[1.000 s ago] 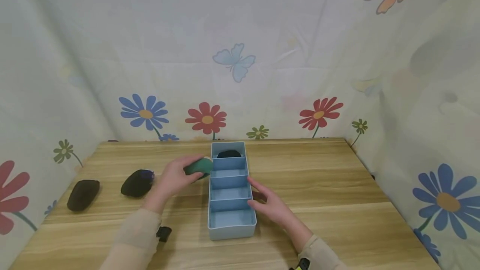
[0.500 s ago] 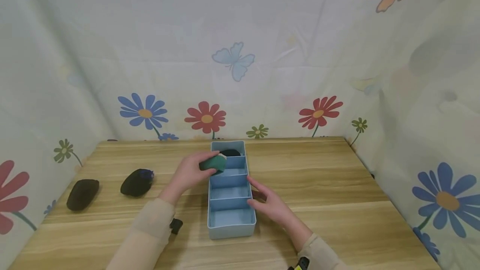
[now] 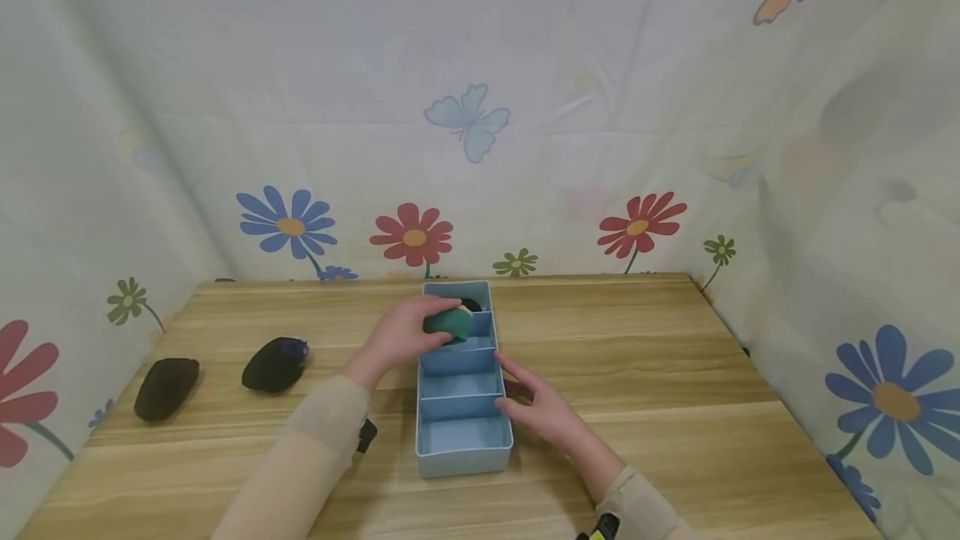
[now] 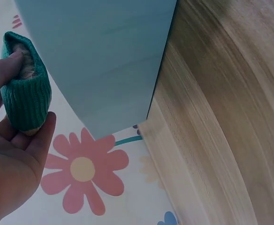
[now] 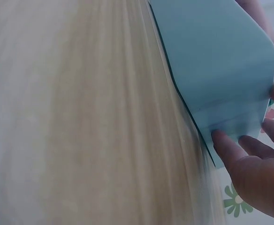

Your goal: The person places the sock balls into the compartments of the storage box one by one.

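Seemingly Steadying and Holding

The left hand's grip [image 3: 401,332] is pinching the green knitted bundle [image 3: 452,322] between thumb and fingers, above the second compartment [image 3: 482,342] from the blue box's [image 3: 465,464] far end, probably for holding it compact. The right hand's grip [image 3: 546,415], fingers spread, is touching the outer wall [image 5: 221,56], perhaps bracing it on the counter [image 3: 637,340].

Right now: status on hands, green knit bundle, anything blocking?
Left hand holds green knit bundle above blue box. Right hand touches the box's right side. Nothing visibly blocking.
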`<state>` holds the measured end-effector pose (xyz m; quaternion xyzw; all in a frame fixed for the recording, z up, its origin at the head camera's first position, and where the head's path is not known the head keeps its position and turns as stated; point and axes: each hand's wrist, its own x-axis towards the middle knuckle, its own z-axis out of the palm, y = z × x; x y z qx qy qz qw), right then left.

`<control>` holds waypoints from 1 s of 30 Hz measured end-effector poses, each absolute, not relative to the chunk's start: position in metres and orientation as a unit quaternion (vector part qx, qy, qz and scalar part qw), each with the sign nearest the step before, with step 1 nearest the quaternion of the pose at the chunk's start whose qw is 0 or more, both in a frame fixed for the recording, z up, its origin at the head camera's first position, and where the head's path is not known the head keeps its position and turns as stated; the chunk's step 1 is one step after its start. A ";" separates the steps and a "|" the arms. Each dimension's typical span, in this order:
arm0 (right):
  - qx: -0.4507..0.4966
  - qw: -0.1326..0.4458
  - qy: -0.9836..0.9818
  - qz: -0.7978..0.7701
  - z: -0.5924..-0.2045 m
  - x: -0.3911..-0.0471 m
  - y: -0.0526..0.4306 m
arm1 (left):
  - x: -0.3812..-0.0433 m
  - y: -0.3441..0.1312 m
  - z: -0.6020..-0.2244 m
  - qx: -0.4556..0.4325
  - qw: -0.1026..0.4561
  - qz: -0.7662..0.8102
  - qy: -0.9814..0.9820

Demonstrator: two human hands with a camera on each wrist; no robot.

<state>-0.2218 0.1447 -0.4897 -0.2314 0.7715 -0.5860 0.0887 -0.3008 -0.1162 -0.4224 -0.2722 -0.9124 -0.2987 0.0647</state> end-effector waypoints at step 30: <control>-0.225 0.098 0.774 -0.584 -0.489 -0.221 0.145 | -0.320 -0.097 -0.427 -0.286 0.024 -0.243 -0.926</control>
